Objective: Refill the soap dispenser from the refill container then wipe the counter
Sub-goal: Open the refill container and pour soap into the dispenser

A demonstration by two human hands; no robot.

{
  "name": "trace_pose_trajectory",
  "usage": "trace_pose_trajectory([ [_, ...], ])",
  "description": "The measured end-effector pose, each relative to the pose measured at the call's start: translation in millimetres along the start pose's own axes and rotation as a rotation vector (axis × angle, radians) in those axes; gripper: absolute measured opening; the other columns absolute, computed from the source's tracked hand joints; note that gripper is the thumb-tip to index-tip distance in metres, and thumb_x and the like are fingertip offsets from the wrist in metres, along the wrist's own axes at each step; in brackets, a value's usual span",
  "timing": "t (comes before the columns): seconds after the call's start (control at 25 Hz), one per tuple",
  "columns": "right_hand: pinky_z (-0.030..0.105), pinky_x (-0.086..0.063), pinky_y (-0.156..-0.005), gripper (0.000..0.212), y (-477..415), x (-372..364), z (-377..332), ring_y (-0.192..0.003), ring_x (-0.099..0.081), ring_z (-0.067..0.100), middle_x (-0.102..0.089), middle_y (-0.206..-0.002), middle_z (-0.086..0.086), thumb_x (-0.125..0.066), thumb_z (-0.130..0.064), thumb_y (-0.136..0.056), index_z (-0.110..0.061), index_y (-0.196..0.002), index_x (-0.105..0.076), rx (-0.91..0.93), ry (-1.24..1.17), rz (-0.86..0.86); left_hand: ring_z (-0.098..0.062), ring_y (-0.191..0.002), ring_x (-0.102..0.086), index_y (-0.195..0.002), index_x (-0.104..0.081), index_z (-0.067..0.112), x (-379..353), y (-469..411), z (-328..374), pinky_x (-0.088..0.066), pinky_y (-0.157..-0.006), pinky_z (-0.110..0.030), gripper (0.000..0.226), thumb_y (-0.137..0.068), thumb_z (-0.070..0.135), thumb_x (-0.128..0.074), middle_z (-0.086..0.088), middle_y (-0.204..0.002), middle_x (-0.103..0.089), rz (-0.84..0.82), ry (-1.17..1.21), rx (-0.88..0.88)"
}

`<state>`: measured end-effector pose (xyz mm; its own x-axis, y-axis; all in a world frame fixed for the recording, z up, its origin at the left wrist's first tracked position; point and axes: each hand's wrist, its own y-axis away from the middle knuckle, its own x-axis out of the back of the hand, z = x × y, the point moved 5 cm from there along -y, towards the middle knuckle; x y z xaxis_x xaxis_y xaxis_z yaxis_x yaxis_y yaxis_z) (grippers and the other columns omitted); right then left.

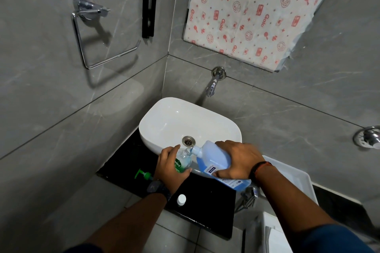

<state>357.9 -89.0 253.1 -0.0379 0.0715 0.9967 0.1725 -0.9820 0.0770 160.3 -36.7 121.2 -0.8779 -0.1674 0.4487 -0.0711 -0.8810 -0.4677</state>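
1. Dispenser: a clear bottle with a green label and its pump off. It is sitting at the front rim of the basin, above the black counter. Its open neck is leaning toward the refill's spout.
2. Refill: a bottle of blue liquid, lying tipped nearly on its side just right of the dispenser. Its white spout is meeting the dispenser's neck, just in front of the drain. I cannot tell whether liquid is flowing.
3. Left hand: it is gripping the dispenser, with fingers and thumb curling round the body and partly covering the label.
4. Right hand: it is holding the refill from above, with fingers spreading over the upper side and thumb pressing near the label.
5. Pump: green, lying on the counter just left of the left hand.
6. Cap: white, sitting on the counter near its front edge, beside the left wrist.
7. Wrists: the left is wearing a dark watch and the right a dark band.
8. Walls: a chrome tap is projecting above the basin. A towel ring is hanging on the left wall. A white sheet with a red print is covering part of the back wall.
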Motion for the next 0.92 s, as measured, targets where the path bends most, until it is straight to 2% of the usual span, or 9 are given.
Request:
trace_pose_trajectory([
  [0.24, 0.034, -0.047, -0.077, 0.083, -0.2, 3.6, -2.8, -0.096, -0.06, 0.022, -0.063, -0.116, -0.008, -0.057, -0.083, -0.058, -0.039, -0.127, -0.041, -0.002, -0.005, -0.003, -0.011, -0.099, -0.051, -0.12, -0.051, 0.026, 4.1, -0.8, 3.1, -0.048, -0.083, -0.024, 0.08, -0.047, 0.033, -0.08, 0.007, -0.112, -0.048, 0.005, 0.012, -0.001],
  [0.52, 0.034, -0.048, -0.077, 0.083, -0.5, 5.2, -3.7, -0.095, -0.061, 0.022, -0.063, -0.115, -0.008, -0.055, -0.084, -0.057, -0.04, -0.126, -0.04, -0.002, -0.011, -0.023, -0.024, -0.096, -0.057, -0.117, -0.056, 0.017, 10.3, -1.9, 12.5, -0.052, -0.082, -0.034, 0.075, -0.047, 0.023, -0.084, -0.005, -0.109, -0.055, -0.008, 0.036, -0.015],
  [0.92, 0.035, -0.049, -0.08, 0.085, 1.1, 5.2, -3.2, -0.098, -0.06, 0.021, -0.063, -0.118, -0.009, -0.055, -0.084, -0.058, -0.039, -0.129, -0.039, -0.005, 0.008, -0.018, -0.027, -0.096, -0.058, -0.116, -0.058, 0.012, 13.3, -1.4, 18.6, -0.053, -0.082, -0.037, 0.075, -0.046, 0.022, -0.085, -0.008, -0.108, -0.056, -0.03, 0.042, -0.003],
])
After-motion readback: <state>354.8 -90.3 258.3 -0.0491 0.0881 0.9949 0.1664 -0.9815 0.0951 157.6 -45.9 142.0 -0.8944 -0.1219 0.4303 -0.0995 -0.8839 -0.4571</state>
